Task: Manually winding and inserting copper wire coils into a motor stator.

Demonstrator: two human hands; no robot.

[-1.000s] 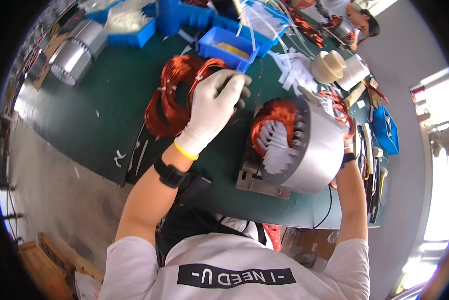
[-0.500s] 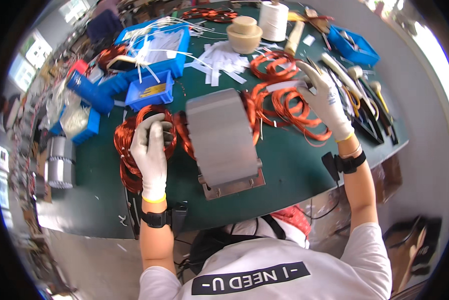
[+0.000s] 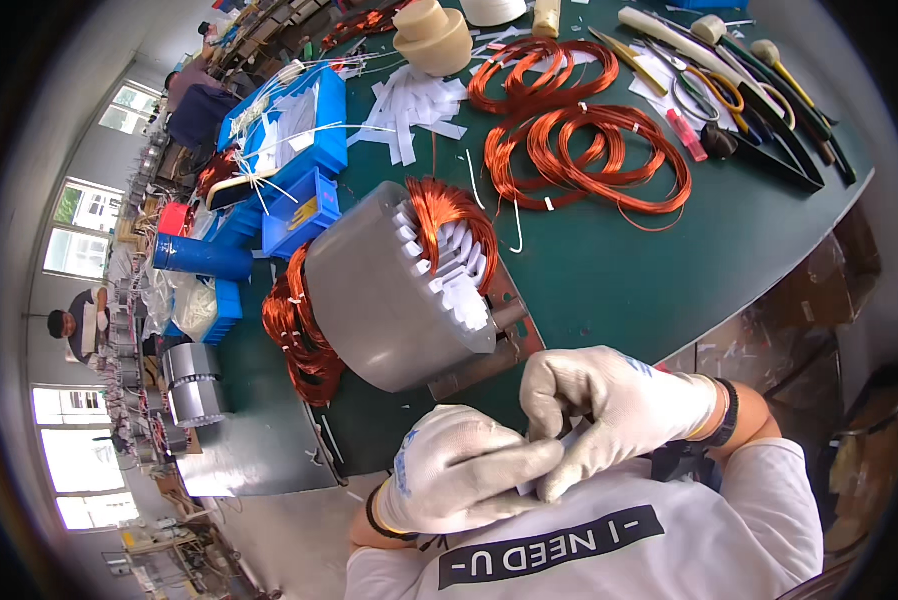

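The clock face is centred on the grey slotted core (image 3: 374, 310), which rests tilted on a metal base (image 3: 509, 352) on the desk (image 3: 629, 285). Your two gloved hands meet low in the view: the left hand (image 3: 469, 472) between 5 and 6 o'clock, the right hand (image 3: 614, 410) at 4. The right fingers are pinched together on one small pale slip (image 3: 575, 436); the left fingers lie close together against them, though you cannot tell whether they clamp it too. One copper winding (image 3: 456, 215) fills the core's open face at 1 o'clock, and one copper bundle (image 3: 304, 350) sits against the far end at 8. Loose copper coils (image 3: 589, 160) form two overlapping groups between 1 and 2 (single loops are too tangled to count). At least three blue trays (image 3: 331, 120) stand from 9 to 11, a second core (image 3: 194, 388) lies at 8, and two pale-headed mallets (image 3: 766, 52) lie at 2. Bare desk spreads widely at 3 o'clock, bounded by the near edge, which slants down until your right hand hides it.
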